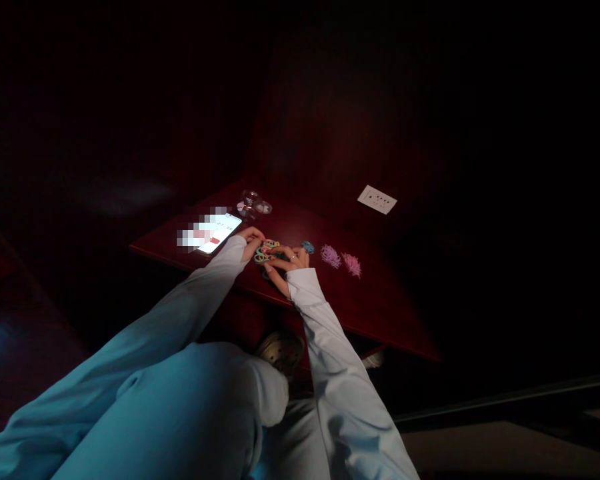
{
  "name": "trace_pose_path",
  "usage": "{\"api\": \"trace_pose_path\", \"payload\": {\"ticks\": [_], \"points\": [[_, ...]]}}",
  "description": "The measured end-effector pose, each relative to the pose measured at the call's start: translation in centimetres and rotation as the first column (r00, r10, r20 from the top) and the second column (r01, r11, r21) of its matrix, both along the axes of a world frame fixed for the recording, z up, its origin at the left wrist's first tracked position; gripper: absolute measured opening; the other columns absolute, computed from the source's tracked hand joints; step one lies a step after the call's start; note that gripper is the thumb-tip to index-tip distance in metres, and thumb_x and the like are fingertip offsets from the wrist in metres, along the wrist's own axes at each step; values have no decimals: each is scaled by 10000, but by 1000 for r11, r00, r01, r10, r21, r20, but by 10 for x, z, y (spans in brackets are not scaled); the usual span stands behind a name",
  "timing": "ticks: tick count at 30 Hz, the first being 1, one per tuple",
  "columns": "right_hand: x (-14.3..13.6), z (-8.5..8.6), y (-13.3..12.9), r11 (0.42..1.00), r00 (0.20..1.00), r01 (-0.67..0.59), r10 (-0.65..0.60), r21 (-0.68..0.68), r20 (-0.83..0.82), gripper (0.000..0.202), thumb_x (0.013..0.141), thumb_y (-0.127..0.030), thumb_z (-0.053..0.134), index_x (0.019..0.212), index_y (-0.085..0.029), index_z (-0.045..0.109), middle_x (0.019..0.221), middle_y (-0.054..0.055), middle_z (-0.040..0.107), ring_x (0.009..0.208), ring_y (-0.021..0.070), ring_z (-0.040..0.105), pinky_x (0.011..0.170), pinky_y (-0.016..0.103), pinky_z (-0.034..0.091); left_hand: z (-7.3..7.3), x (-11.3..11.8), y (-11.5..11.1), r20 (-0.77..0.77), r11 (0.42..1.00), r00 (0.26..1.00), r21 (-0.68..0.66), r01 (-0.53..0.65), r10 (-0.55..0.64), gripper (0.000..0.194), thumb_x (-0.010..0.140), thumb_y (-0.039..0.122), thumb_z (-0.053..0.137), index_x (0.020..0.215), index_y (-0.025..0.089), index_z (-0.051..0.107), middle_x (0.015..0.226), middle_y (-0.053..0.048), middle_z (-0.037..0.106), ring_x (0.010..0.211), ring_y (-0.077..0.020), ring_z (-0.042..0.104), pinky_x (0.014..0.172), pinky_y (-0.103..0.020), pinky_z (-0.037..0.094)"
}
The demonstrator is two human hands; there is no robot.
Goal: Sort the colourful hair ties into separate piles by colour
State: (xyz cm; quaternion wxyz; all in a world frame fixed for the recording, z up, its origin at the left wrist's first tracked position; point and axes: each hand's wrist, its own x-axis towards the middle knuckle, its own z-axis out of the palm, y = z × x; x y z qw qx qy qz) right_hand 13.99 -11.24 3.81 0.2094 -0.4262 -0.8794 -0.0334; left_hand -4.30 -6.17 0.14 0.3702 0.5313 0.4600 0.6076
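A loose pile of small multicoloured bands, green, yellow and pink, lies on the dark red table between my hands. My left hand is at the pile's left edge, fingers bent close together at the bands; what they pinch, if anything, is too small to make out. From the right, my right hand reaches over the pile, its thumb and forefinger apart and stretched toward the bands. A ring shows on one of its fingers. Just beyond that hand sits a small blue bunch of bands.
Purple strands and pink strands lie in bunches on the table to the right. A lit phone rests at the left, near a clear container. A white socket plate is on the wall behind.
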Motion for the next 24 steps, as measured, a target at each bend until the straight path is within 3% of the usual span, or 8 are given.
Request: {"api": "trace_pose_path", "payload": {"ticks": [15, 24], "points": [[-2, -9, 7, 1000, 999, 25, -25, 9, 20, 291, 1051, -460, 607, 1238, -380, 815, 1364, 20, 717, 1221, 275, 474, 1055, 436, 384, -3, 2, 3, 53, 1000, 999, -22, -2, 4, 77, 744, 212, 559, 693, 260, 591, 672, 13, 696, 713, -205, 681, 703, -303, 527], [-2, -7, 6, 1000, 999, 17, -17, -5, 48, 284, 1055, -448, 606, 1240, -379, 810, 1410, 9, 695, 1210, 265, 477, 1033, 413, 392, -8, 0, 5, 19, 1000, 1000, -7, -4, 4, 82, 713, 293, 558, 725, 250, 627, 654, 13, 682, 649, -199, 632, 629, -285, 482]]}}
